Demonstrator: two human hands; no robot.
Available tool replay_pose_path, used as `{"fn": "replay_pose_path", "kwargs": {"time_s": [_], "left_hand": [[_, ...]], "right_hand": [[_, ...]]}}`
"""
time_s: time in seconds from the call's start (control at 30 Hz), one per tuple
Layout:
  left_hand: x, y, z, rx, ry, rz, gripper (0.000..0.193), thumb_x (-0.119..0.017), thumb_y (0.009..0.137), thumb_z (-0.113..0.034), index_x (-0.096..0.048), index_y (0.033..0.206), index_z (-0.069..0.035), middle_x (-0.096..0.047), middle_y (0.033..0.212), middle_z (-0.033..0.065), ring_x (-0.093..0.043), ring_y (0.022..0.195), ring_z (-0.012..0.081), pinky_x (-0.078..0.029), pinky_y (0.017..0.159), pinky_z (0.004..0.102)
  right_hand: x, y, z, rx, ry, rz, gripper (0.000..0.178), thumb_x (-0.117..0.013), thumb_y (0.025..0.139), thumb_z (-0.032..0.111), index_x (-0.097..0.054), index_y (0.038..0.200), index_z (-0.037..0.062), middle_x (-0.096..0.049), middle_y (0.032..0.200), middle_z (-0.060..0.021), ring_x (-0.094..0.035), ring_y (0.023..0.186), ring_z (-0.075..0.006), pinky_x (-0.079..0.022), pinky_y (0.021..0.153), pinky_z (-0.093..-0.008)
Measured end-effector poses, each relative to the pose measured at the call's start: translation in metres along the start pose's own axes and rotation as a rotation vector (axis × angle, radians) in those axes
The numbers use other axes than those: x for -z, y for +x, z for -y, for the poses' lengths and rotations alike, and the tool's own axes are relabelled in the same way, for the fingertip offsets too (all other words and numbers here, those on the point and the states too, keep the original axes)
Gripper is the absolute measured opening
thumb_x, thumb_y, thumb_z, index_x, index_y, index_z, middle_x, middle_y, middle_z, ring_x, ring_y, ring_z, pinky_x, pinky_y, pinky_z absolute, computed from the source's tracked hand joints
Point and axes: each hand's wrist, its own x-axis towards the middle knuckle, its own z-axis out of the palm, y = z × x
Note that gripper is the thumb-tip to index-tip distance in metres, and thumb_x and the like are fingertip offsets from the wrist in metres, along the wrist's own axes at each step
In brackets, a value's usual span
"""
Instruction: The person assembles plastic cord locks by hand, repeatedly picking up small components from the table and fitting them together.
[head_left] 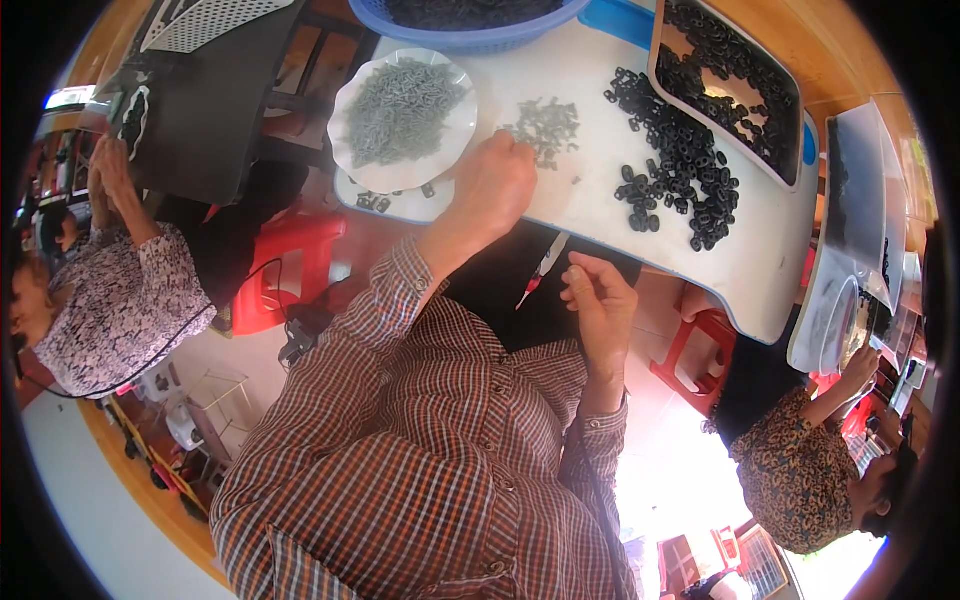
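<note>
My left hand (497,185) rests over the near edge of the white table, fingers curled closed beside a small heap of pale grey pieces (545,130). Whatever is in its fingertips is hidden. A white scalloped plate (343,150) piled with small grey parts (405,110) stands left of it. Just off the table's near edge my right hand (603,305) is raised, its thumb and fingers bent together; I cannot make out anything in them. A thin tool with a white and red body (540,272) is between my hands, over my dark lap.
Black oval links (685,160) lie scattered at the table's right, next to a tray (725,135) of similar black pieces. A blue basket (470,38) stands at the far edge. Two people (120,300) sit at other tables, left and right. Red stools (285,265) stand nearby.
</note>
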Motion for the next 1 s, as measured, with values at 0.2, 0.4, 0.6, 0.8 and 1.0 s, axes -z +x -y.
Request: {"fn": "replay_pose_path", "kwargs": {"time_s": [0.2, 0.4, 0.6, 0.8, 1.0], "left_hand": [[-0.005, 0.002, -0.003, -0.023, 0.036, -0.013, 0.007, -0.063, 0.079, -0.01, -0.063, 0.082, -0.004, -0.057, 0.078, 0.0114, -0.062, 0.072, 0.0303, -0.05, 0.06, 0.0416], [-0.011, 0.0, 0.0, -0.043, 0.023, -0.054, 0.008, -0.063, 0.077, -0.006, -0.062, 0.085, -0.004, -0.056, 0.079, 0.0115, -0.061, 0.072, 0.0303, -0.05, 0.061, 0.0413], [-0.007, -0.002, 0.001, 0.031, -0.156, -0.092, 0.007, -0.062, 0.08, -0.005, -0.061, 0.087, -0.005, -0.057, 0.081, 0.012, -0.059, 0.071, 0.0319, -0.049, 0.062, 0.0411], [-0.005, -0.003, 0.005, 0.014, -0.166, -0.102, 0.008, -0.062, 0.082, -0.007, -0.063, 0.089, -0.005, -0.057, 0.082, 0.012, -0.06, 0.072, 0.0322, -0.049, 0.063, 0.042], [-0.004, -0.002, 0.007, -0.002, -0.116, -0.027, 0.007, -0.063, 0.081, -0.007, -0.064, 0.087, -0.005, -0.058, 0.081, 0.0114, -0.06, 0.072, 0.0319, -0.049, 0.063, 0.0421]], "right_hand": [[-0.001, 0.0, -0.002, -0.011, -0.022, -0.01, 0.017, -0.062, 0.09, 0.006, -0.065, 0.106, 0.0011, -0.065, 0.081, -0.0022, -0.058, 0.064, -0.006, -0.046, 0.057, -0.0184], [-0.002, 0.001, -0.004, -0.003, -0.027, -0.01, 0.017, -0.061, 0.09, 0.004, -0.064, 0.106, -0.001, -0.065, 0.083, -0.0038, -0.058, 0.065, -0.0067, -0.048, 0.058, -0.0193], [-0.004, 0.003, -0.003, -0.005, -0.031, -0.012, 0.017, -0.061, 0.09, 0.003, -0.064, 0.105, -0.0029, -0.066, 0.084, -0.0058, -0.058, 0.066, -0.0075, -0.048, 0.06, -0.02], [-0.005, 0.006, -0.001, 0.011, -0.063, -0.005, 0.018, -0.061, 0.09, 0.005, -0.064, 0.105, -0.0028, -0.066, 0.084, -0.0054, -0.057, 0.064, -0.0071, -0.047, 0.06, -0.0198], [-0.006, 0.006, -0.004, 0.004, -0.057, 0.004, 0.018, -0.062, 0.09, 0.006, -0.064, 0.105, -0.0024, -0.066, 0.082, -0.0047, -0.057, 0.064, -0.0068, -0.046, 0.058, -0.0195]]}}
